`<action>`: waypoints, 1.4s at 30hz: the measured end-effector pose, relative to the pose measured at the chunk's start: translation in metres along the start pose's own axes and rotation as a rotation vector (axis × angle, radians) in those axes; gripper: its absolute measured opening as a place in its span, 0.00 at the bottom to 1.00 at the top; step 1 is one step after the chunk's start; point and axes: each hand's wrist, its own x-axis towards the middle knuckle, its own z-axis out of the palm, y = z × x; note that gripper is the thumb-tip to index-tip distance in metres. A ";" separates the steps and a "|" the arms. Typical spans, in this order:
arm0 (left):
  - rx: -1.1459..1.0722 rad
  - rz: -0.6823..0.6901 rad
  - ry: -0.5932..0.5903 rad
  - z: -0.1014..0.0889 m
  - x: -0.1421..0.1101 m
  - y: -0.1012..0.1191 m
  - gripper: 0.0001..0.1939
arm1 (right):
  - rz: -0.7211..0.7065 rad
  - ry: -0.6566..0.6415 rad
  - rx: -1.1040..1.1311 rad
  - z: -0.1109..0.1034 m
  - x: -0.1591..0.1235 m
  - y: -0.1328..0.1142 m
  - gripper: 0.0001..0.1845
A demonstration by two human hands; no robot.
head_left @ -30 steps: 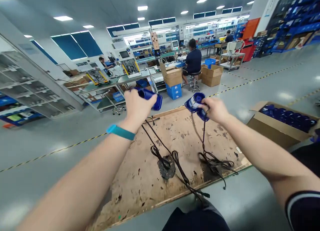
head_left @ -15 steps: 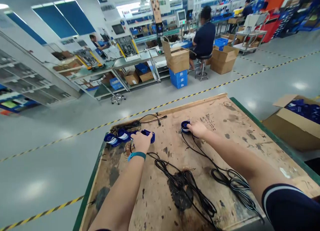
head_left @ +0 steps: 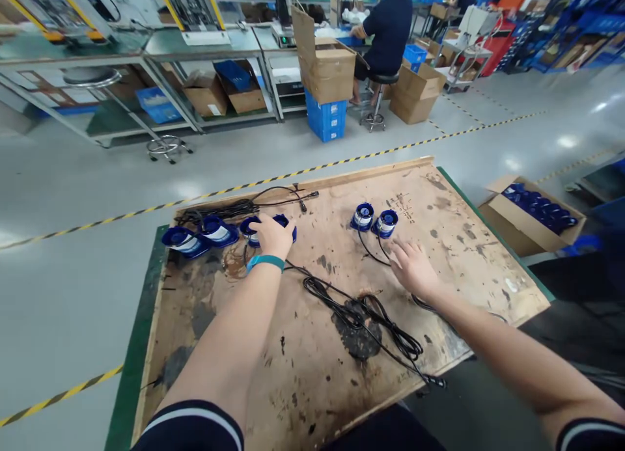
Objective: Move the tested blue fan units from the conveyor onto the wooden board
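My left hand point(head_left: 274, 235), with a teal wristband, is at the back left of the wooden board point(head_left: 312, 347). Its fingers curl over a blue cabled housing point(head_left: 249, 231), and its thumb lies against a second blue housing point(head_left: 286, 223); the palm side is hidden. My right hand point(head_left: 413, 267) is open and holds nothing, fingers apart, just in front of two upright blue housings with white bands, one at the left point(head_left: 363, 217) and one at the right point(head_left: 387, 223). Their black leads run toward that hand. Further left, two more banded housings point(head_left: 184, 241) lie tilted.
A coiled black cable point(head_left: 361, 317) stretches across the board's middle. Another cable bundle point(head_left: 234, 208) lies along the back edge, which has a raised wooden strip point(head_left: 342, 177). An open carton point(head_left: 517, 220) of blue housings stands at right. A seated person point(head_left: 390, 31) works beyond the floor tape.
My right hand has let go of a blue housing and drawn back toward me; two now stand there. My left hand remains at its housings. The view has tipped downward.
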 end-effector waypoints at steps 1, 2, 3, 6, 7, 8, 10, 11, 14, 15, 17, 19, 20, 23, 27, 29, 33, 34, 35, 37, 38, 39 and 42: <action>-0.003 0.024 -0.025 -0.005 0.000 -0.001 0.42 | 0.053 -0.027 0.040 0.002 -0.014 -0.011 0.21; -0.002 0.049 -0.042 -0.011 0.000 -0.004 0.41 | 0.104 -0.060 0.075 0.005 -0.027 -0.022 0.21; 0.002 0.080 -0.044 -0.019 0.001 -0.009 0.40 | 0.145 -0.106 0.101 0.009 -0.037 -0.035 0.22; 0.021 0.225 0.024 -0.048 0.009 -0.036 0.28 | 0.226 -0.313 0.153 0.021 -0.059 -0.069 0.23; 0.026 0.264 0.050 -0.058 0.012 -0.049 0.24 | 0.247 -0.381 0.174 0.024 -0.064 -0.077 0.23; 0.029 0.277 0.063 -0.068 0.015 -0.063 0.20 | 0.268 -0.435 0.202 0.026 -0.069 -0.083 0.23; 0.020 0.230 0.043 -0.085 0.018 -0.092 0.17 | 0.302 -0.476 0.279 0.027 -0.077 -0.087 0.21; -0.002 0.186 0.012 -0.090 0.018 -0.105 0.17 | 0.318 -0.458 0.332 0.025 -0.081 -0.087 0.19; -0.228 0.038 -0.121 -0.090 0.011 -0.132 0.23 | 0.365 -0.351 0.602 0.013 -0.087 -0.081 0.16; -0.340 -0.010 -0.167 -0.086 0.007 -0.136 0.25 | 0.372 -0.287 0.700 0.008 -0.088 -0.081 0.18; -0.526 -0.100 -0.242 -0.073 -0.002 -0.139 0.27 | 0.346 -0.124 0.817 0.003 -0.089 -0.086 0.22; -0.620 -0.146 -0.303 -0.059 -0.011 -0.138 0.26 | 0.266 0.011 0.793 0.008 -0.089 -0.099 0.22; -0.642 -0.153 -0.328 -0.053 -0.015 -0.137 0.24 | 0.225 0.023 0.748 0.015 -0.090 -0.107 0.22; -0.714 -0.160 -0.376 -0.043 -0.022 -0.136 0.15 | 0.189 -0.097 0.559 0.047 -0.097 -0.131 0.31; -0.753 -0.169 -0.371 -0.043 -0.022 -0.138 0.12 | 0.256 -0.083 0.389 0.067 -0.110 -0.145 0.35; -0.756 -0.176 -0.364 -0.044 -0.020 -0.140 0.11 | 0.196 0.015 0.415 0.054 -0.109 -0.147 0.22; -0.759 -0.195 -0.352 -0.041 -0.021 -0.143 0.10 | 0.155 0.079 0.458 0.012 -0.082 -0.158 0.19; -0.764 -0.200 -0.353 -0.039 -0.022 -0.143 0.09 | 0.200 0.043 0.404 0.007 -0.072 -0.163 0.22; -0.770 -0.203 -0.357 -0.038 -0.022 -0.143 0.08 | 0.249 -0.010 0.324 0.007 -0.063 -0.168 0.24; -0.786 -0.208 -0.370 -0.037 -0.023 -0.143 0.07 | 0.306 -0.144 0.154 0.015 -0.048 -0.177 0.28; -0.793 -0.208 -0.382 -0.038 -0.023 -0.144 0.07 | 0.308 -0.211 0.095 0.023 -0.043 -0.180 0.29; -0.800 -0.204 -0.398 -0.039 -0.023 -0.144 0.07 | 0.299 -0.268 0.062 0.031 -0.040 -0.182 0.28; -0.816 -0.176 -0.472 -0.046 -0.021 -0.148 0.10 | 0.261 -0.415 0.102 0.042 -0.041 -0.182 0.17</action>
